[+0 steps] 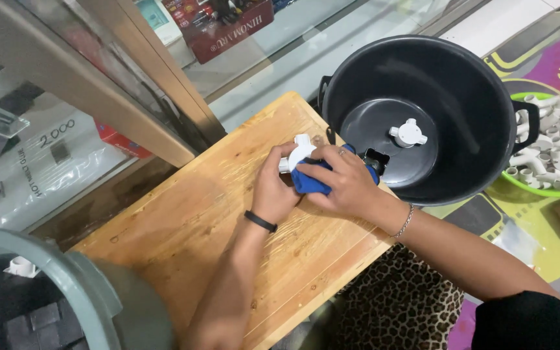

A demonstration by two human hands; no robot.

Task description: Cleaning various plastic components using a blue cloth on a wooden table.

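White plastic pipe fitting (301, 152) held over the far edge of a wooden board (228, 233), just beside the rim of a black bucket (481, 84). Left hand (273, 188) closed around its near side, fingers curled, black band on the wrist. Right hand (345, 185) closed on a blue cloth (309, 181) and pressing it against the fitting; ring on one finger, thin chain on the wrist. Wiping apparently under way, not finished: cloth and fitting touching, both hands gripping. One finished-looking white fitting (408, 133) lying alone on the bucket's floor, so by the look of it only a small part done. Many more white fittings heaped in a green basket (542, 188) to the right of the bucket, well apart from the hands, probably the stock left to handle. Small dark object at the bucket's near rim, too blurred to tell. Further out: patterned mat (526, 233) under basket and bucket, leopard-print fabric (403, 304) below the board, grey round container (79, 285) at the lower left, glass display case (66, 97) behind the board.
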